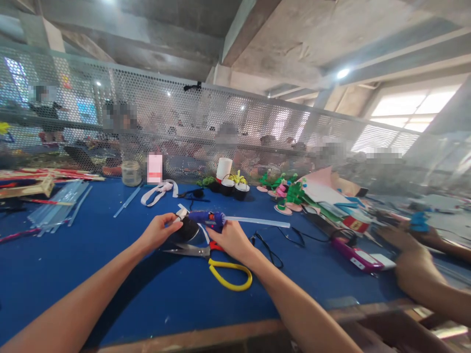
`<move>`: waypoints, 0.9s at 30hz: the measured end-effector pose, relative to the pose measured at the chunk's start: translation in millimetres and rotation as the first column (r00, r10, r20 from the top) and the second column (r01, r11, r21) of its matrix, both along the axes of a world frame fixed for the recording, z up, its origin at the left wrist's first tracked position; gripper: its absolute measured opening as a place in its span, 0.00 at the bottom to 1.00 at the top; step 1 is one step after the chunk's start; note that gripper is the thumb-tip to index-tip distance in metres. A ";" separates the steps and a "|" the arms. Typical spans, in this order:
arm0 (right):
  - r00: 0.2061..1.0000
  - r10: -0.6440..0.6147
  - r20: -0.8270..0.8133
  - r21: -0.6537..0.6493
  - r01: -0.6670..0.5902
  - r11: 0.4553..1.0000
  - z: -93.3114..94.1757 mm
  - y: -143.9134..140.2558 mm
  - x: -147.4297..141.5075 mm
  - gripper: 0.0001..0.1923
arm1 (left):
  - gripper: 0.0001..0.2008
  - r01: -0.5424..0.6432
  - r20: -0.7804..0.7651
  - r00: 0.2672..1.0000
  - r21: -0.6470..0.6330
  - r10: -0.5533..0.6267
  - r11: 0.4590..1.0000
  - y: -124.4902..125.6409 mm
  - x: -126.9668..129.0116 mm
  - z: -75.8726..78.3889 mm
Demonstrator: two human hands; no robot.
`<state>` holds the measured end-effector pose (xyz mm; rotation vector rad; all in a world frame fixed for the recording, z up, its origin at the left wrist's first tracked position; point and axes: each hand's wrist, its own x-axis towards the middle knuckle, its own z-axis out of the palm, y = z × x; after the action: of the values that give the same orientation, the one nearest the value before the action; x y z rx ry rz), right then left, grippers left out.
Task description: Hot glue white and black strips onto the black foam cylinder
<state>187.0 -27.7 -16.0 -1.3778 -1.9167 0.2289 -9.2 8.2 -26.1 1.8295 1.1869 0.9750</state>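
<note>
The right hand (231,239) wraps its grip around a blue glue gun (206,217), held level so its nozzle points toward nine o'clock at a small black round piece (188,228). The left hand (159,230) pinches that piece with thumb and fingers pressed on it, steadying it just above the blue desk (110,284) right under the nozzle, it seems so that glue lands where wanted. One clear glue stick (257,222) juts from the gun's back toward three o'clock. One pair of yellow-handled scissors (217,264) lies touching the right hand at six o'clock, within easy reach. A loose pile of spare glue sticks (61,208), too many to count surely, sits at nine o'clock. About three finished black pots (233,189) stand at twelve o'clock, out of the working spot. Another person's hand (412,269) rests at three o'clock
</note>
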 end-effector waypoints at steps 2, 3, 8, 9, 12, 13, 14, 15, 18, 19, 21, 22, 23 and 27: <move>1.000 0.028 0.000 0.003 -0.028 1.000 -0.8 -1.1 -1.6 0.05 | 0.13 0.009 0.004 1.000 0.010 -0.009 1.000 0.3 0.0 -0.1; 0.999 0.042 0.002 -0.001 -0.042 0.999 -0.9 -1.8 -2.3 0.05 | 0.12 0.015 0.010 1.000 0.016 -0.015 1.000 0.5 0.0 -0.2; 0.999 0.039 0.008 0.007 -0.039 0.999 -0.2 -4.0 -3.6 0.06 | 0.12 0.035 0.041 0.999 0.012 -0.035 0.999 -0.5 0.4 0.5; 0.999 0.040 0.005 0.013 -0.040 0.999 -0.2 -4.3 -3.6 0.06 | 0.12 0.035 0.041 0.999 0.008 -0.036 0.999 -0.8 0.7 0.9; 0.998 0.057 0.007 -0.012 -0.057 0.998 -0.9 -4.6 -3.7 0.06 | 0.12 0.040 0.033 0.999 0.013 -0.040 0.999 -1.1 1.1 1.8; 0.998 0.054 0.011 -0.022 -0.054 0.998 -1.2 -4.5 -3.6 0.06 | 0.12 0.040 0.028 0.999 0.018 -0.040 0.999 -1.0 1.0 2.0; 0.999 0.044 0.015 -0.024 -0.044 0.999 -1.4 -4.3 -3.5 0.05 | 0.12 0.041 0.023 0.999 0.023 -0.041 0.999 -0.9 0.8 2.1; 0.999 0.029 0.017 -0.017 -0.029 0.999 -1.4 -4.1 -3.3 0.05 | 0.12 0.043 0.018 0.999 0.026 -0.044 0.999 -0.8 0.5 2.1; 1.000 -0.004 0.020 0.012 0.004 1.000 -0.7 -3.1 -2.5 0.05 | 0.12 0.062 -0.003 0.998 0.036 -0.062 0.997 -0.9 -0.7 2.7; 1.000 -0.001 0.021 0.008 0.001 1.000 -0.4 -2.8 -2.2 0.05 | 0.12 0.069 -0.011 0.998 0.042 -0.068 0.997 -1.0 -1.1 3.0; 0.999 0.014 0.030 -0.013 -0.013 1.000 0.2 -2.2 -1.8 0.05 | 0.12 0.075 -0.026 0.997 0.060 -0.074 0.995 -1.3 -1.5 3.8; 0.999 0.014 0.038 -0.019 -0.013 1.000 0.3 -1.9 -1.6 0.05 | 0.12 0.076 -0.032 0.997 0.065 -0.074 0.995 -1.4 -1.6 4.2; 0.999 0.007 0.046 -0.015 -0.006 1.000 0.2 -1.6 -1.4 0.05 | 0.12 0.077 -0.038 0.996 0.069 -0.075 0.995 -1.4 -1.7 4.5; 0.999 -0.001 0.040 0.026 0.000 1.000 -0.5 -1.2 -1.2 0.05 | 0.12 0.094 -0.050 0.995 0.085 -0.090 0.992 -0.9 -2.1 4.6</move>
<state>185.8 -29.0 -16.5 -1.3754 -1.9454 0.1774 -11.3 7.3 -21.5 1.9681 1.0919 0.9501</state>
